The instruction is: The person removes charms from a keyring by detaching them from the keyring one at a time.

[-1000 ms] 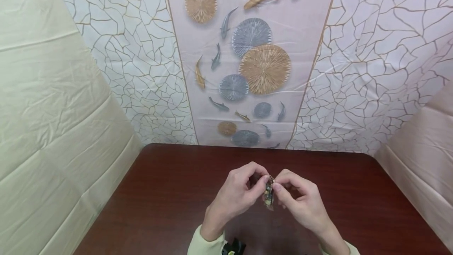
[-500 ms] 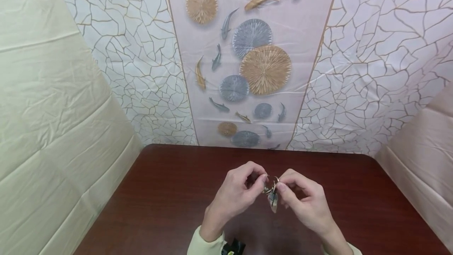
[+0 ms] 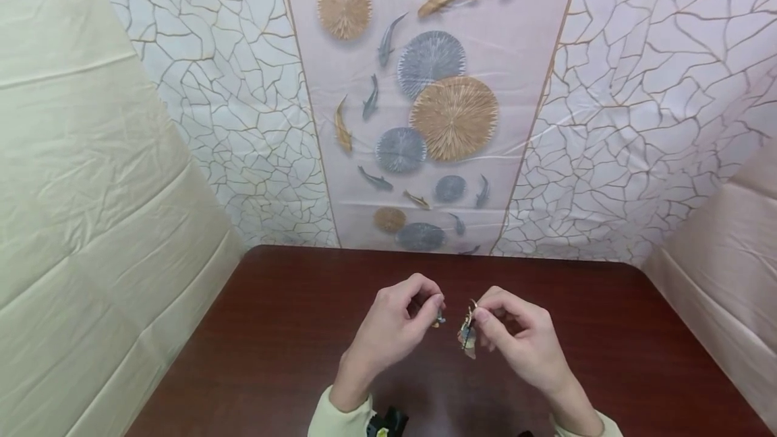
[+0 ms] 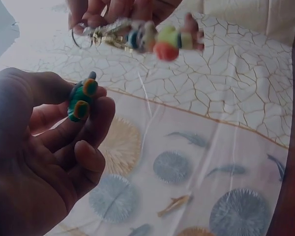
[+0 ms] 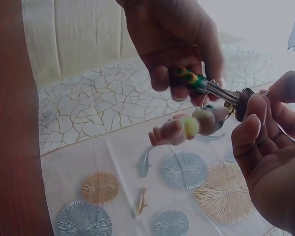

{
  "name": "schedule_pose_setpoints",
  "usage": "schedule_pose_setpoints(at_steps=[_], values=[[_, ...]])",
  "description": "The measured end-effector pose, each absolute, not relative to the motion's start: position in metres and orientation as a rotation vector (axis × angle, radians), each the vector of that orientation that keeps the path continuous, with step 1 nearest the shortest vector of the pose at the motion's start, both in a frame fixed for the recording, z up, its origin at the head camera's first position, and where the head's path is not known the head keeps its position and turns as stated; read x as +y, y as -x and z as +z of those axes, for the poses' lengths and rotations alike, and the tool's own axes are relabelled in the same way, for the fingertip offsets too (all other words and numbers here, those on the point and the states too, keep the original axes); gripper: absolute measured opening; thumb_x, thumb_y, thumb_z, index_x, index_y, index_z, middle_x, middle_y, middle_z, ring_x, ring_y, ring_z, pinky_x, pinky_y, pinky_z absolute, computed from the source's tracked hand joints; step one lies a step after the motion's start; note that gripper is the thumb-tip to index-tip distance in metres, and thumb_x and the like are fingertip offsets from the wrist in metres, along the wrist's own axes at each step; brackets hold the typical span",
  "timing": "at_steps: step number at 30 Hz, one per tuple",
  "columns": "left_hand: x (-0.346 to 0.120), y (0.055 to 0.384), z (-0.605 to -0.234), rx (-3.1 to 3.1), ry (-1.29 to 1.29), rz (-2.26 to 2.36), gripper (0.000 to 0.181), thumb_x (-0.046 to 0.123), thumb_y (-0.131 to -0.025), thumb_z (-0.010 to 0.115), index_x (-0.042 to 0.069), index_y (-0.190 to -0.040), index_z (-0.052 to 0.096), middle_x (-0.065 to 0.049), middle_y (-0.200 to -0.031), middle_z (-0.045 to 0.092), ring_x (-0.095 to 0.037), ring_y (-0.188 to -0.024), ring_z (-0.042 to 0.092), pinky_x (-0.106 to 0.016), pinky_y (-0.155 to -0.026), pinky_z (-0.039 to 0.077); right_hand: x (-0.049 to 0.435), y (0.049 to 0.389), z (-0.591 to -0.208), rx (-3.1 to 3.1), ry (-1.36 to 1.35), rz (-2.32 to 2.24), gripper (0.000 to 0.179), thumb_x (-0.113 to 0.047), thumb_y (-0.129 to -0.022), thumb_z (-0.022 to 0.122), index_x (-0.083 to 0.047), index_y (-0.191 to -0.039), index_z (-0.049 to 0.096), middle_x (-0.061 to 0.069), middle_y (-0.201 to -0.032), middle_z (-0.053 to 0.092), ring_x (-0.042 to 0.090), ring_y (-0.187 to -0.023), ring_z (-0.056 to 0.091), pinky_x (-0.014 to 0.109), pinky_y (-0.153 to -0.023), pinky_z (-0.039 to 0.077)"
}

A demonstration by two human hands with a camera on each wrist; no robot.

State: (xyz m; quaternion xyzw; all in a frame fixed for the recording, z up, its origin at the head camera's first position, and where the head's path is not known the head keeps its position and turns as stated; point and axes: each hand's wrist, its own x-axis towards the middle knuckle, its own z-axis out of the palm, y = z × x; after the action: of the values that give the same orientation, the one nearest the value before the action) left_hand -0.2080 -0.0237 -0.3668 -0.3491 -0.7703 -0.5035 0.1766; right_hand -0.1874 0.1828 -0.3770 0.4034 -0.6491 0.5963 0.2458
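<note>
My left hand point(image 3: 394, 326) pinches a small green charm with orange spots point(image 4: 82, 101) between thumb and fingers. To its right, my right hand point(image 3: 525, 339) holds a metal key ring point(image 4: 81, 37) by its edge. Several keys point(image 5: 221, 92) and a small figurine keychain point(image 4: 169, 42) with a yellow-green middle hang from that ring. In the head view the figurine point(image 3: 468, 339) dangles below my right fingertips, above the table, and a gap shows between the two hands. The right wrist view has the green charm point(image 5: 191, 77) overlapping the key ends.
A dark reddish-brown table point(image 3: 291, 315) lies under both hands. Behind it hangs a patterned cloth point(image 3: 455, 120) with fish and round leaves; pale cloth point(image 3: 115, 221) closes off the sides. A black strapped device point(image 3: 388, 421) sits at my left wrist.
My left hand has drawn away leftward with the green charm, widening the gap between the hands. The key ring with the figurine stays in my right hand, which has shifted slightly right.
</note>
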Motion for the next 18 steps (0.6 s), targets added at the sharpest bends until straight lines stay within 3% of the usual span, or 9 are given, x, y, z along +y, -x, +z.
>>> schedule_pose_setpoints(at_steps=[18], values=[[-0.063, 0.217, -0.38, -2.525, 0.845, -1.372, 0.006, 0.016, -0.096, 0.062, 0.018, -0.091, 0.063, 0.009, -0.077, 0.069, -0.002, -0.063, 0.061, -0.019, -0.054, 0.048, 0.189, 0.194, -0.374, -1.804, -1.084, 1.639, 0.028, 0.027, -0.081, 0.052, 0.001, -0.088, 0.061, 0.007, -0.073, 0.056, 0.011, -0.053, 0.052, 0.022, -0.043, 0.043]])
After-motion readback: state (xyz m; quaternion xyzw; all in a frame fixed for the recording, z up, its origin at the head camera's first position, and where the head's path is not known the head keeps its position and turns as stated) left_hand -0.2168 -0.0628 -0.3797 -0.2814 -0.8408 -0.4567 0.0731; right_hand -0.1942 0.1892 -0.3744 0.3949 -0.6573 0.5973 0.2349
